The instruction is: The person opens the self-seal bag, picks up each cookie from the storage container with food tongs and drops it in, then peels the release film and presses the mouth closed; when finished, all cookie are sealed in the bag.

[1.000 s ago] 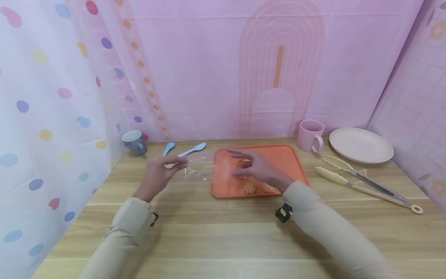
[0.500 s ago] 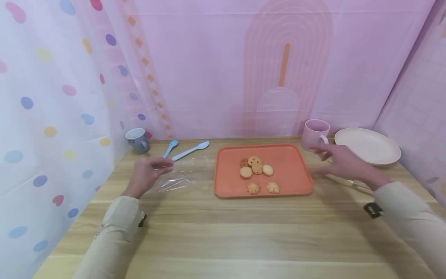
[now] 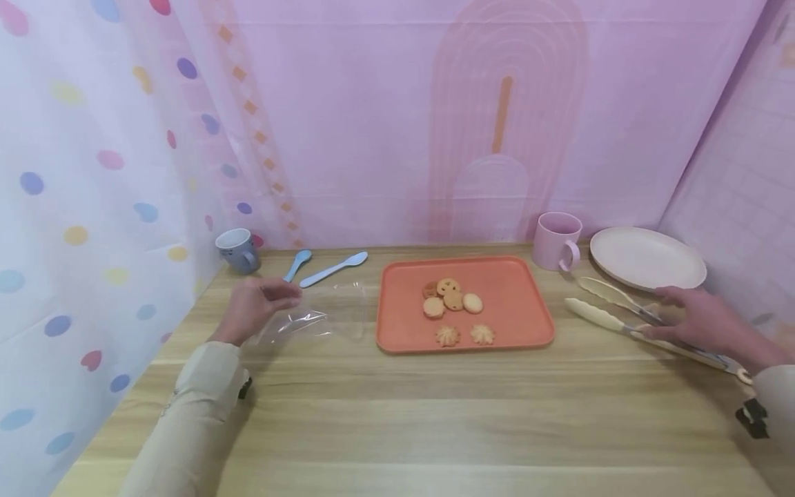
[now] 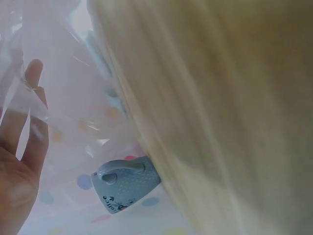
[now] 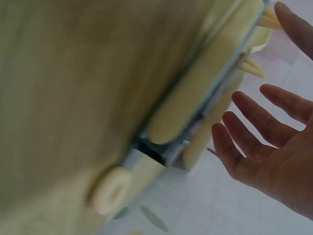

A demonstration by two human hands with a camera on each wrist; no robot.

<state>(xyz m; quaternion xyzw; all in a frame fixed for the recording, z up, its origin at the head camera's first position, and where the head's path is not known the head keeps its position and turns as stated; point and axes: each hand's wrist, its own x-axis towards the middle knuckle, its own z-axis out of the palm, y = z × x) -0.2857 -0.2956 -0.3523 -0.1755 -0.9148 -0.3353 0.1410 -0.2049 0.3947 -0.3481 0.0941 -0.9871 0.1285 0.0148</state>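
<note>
Left hand (image 3: 251, 309) pinches clear plastic bag (image 3: 332, 316) by left end; bag extends rightward toward orange tray (image 3: 512, 304), long axis sideways; tongs (image 3: 593, 315) lie diagonally on table (image 3: 397, 421), tips pointing far left; right hand (image 3: 708, 326) just over them, fingers parted, gripping nothing

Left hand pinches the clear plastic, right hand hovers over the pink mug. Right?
Not quite: the right hand hovers over the tongs, as the head view shows. The left hand does pinch the clear plastic.
</note>
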